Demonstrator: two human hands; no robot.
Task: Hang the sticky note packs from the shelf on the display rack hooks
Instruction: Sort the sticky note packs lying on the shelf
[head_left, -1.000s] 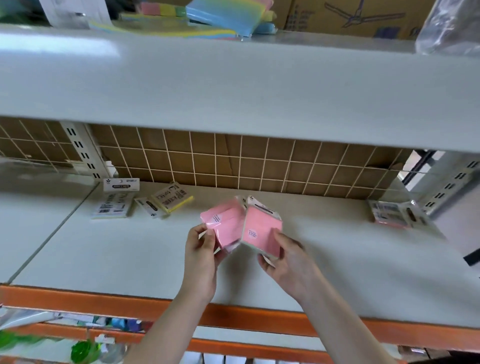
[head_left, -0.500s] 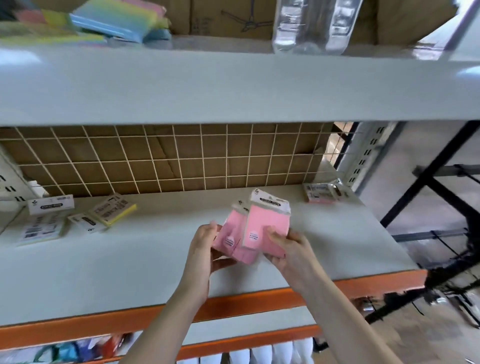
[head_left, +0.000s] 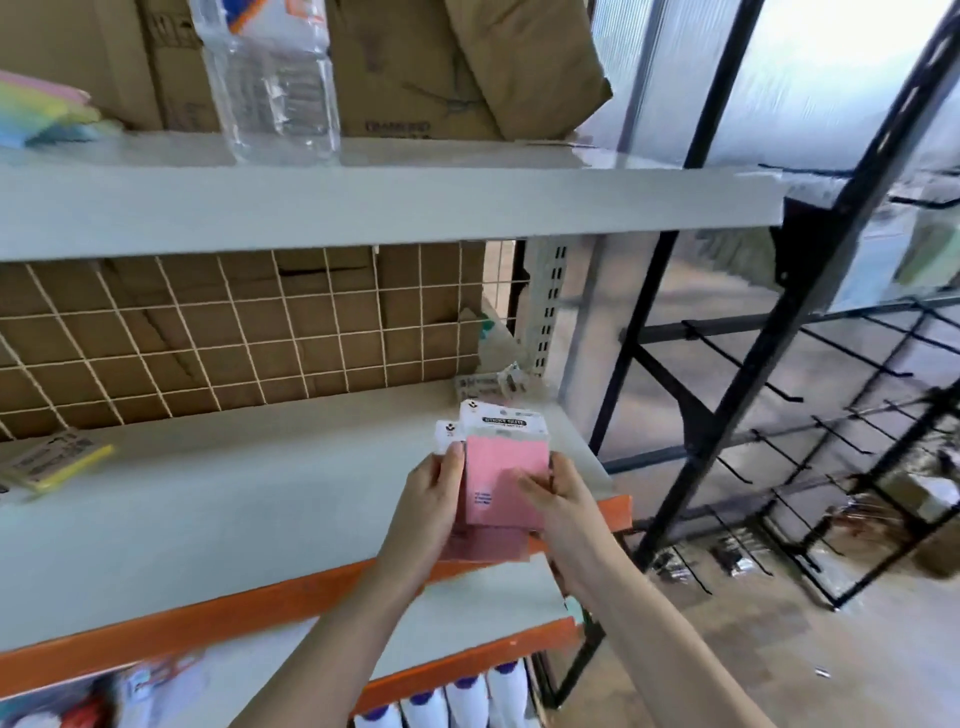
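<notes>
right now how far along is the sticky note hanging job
Early on. No packs can be made out on the black rack's hooks. Both hands, left and right, hold pink packs near the shelf's edge. A yellow pack and packs at the back corner wait on the shelf.

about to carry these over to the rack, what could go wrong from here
1. Both hands, left hand and right hand, hold several stacked pink sticky note packs unevenly; the lower ones might slide out on the way.
2. The black rack hooks point outward and could snag an arm or tear a pack's hanging hole.
3. The packs by the shelf's back corner may get overlooked.
</notes>
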